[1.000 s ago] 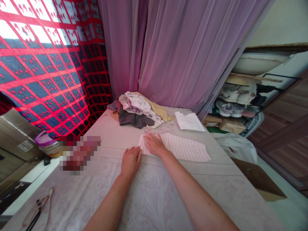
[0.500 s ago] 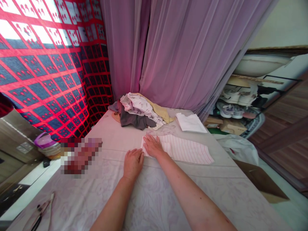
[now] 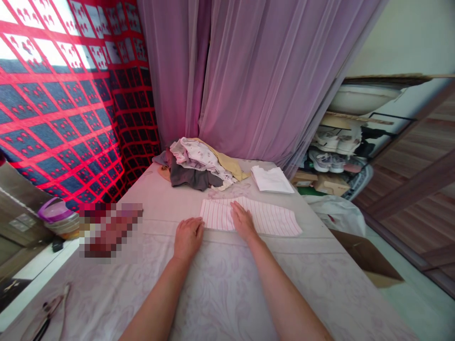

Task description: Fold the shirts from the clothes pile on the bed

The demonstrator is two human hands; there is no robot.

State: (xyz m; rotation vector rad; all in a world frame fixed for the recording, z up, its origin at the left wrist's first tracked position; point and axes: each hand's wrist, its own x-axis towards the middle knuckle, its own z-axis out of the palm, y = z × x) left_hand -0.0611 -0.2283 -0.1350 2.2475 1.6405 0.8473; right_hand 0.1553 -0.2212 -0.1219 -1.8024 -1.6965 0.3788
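Note:
A folded white garment with pink stripes lies flat on the sheet in front of me, its narrower end to the right; its exact kind I cannot tell. My right hand rests open on its middle, with the fingers stretched out flat over the cloth. At the near left corner, my left hand is closed, thumb and fingers together against the garment's edge. Behind it sits a heap of clothes with a dark grey piece, a white patterned piece and a yellow piece.
A folded white cloth lies at the back right of the covered surface. Glasses are at the near left. Purple curtains hang behind. Right of the surface stand a shoe rack and an open cardboard box.
My right hand has slid right from the garment's left end to its middle. The left part of the garment now lies smoother. The whole view has shifted slightly.

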